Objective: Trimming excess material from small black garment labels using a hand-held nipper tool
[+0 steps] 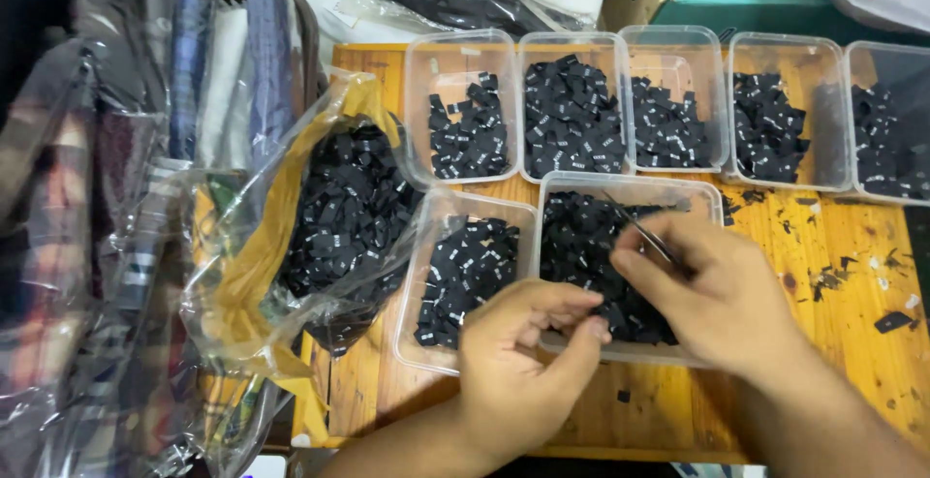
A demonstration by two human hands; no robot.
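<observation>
- Hands first: my left hand point(518, 367) is curled over the near edge of a clear plastic tub point(628, 187), thumb and forefinger pinched toward each other. Whether a label sits between them I cannot tell, since my fingers hide the spot.
- My right hand point(712, 294) is closed around a thin metal tool point(647, 236), tweezers or small scissors by the look of it, with the slim tip pointing up and left over the tub.
- That tub is heaped with small black fabric labels point(581, 236), each showing a little white mark. Both my hands hover right over this heap, close together, fingertips almost meeting.
- Just to the left, touching it, stands a second tub point(431, 246) with a smaller pile of the same black labels.
- Behind these runs a row of five more clear tubs point(678, 37) along the far side of the wooden table point(852, 342), each holding its own pile of labels.
- To my left, a crinkled clear plastic bag point(247, 275) with a yellow lining lies open on its side, and a big heap of black labels fills it, right beside the second tub.
- Scraps and black trimmings point(838, 275) are scattered on the bare wood to the right of my right hand.
- At the far left, folded garments in clear wrapping point(145, 149) are stacked upright, well away from my hands.
</observation>
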